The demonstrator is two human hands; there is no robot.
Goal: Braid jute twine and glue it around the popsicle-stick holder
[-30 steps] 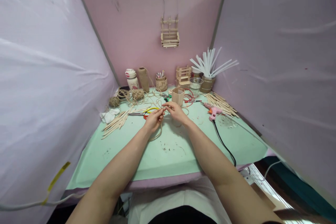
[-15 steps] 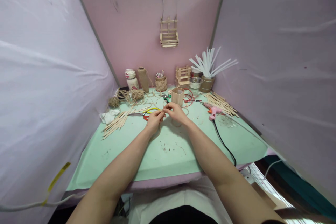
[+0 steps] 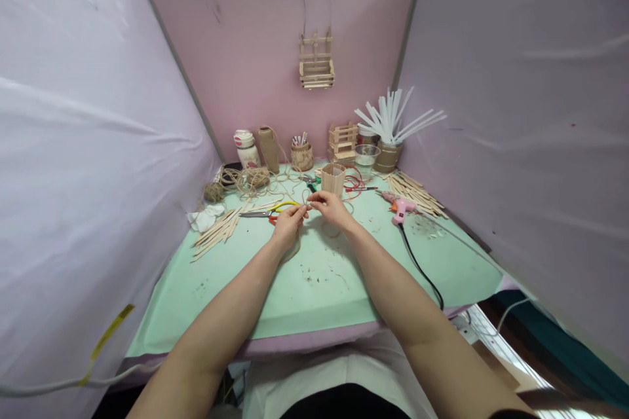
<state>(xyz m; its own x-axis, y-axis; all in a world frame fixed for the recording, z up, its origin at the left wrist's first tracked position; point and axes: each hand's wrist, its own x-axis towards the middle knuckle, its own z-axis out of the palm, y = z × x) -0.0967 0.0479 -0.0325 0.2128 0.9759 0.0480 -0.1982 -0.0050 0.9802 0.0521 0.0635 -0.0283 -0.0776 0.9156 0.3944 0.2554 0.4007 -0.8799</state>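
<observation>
Holds twine (image 3: 305,196) in closely pinched fingers of left hand (image 3: 289,224), over middle of worktop (image 3: 319,314), looped toward far edge, trailing slack below toward near edge. Bends fingers of right hand (image 3: 331,208) just beside loop, about equally near; cannot tell whether closed on it. Differs from half-second-earlier view: shows loop above slightly parted fingertips.

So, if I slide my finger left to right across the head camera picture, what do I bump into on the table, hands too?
Crumpled white tissue → white bottle → left hand → right hand → pink glue gun.
</observation>
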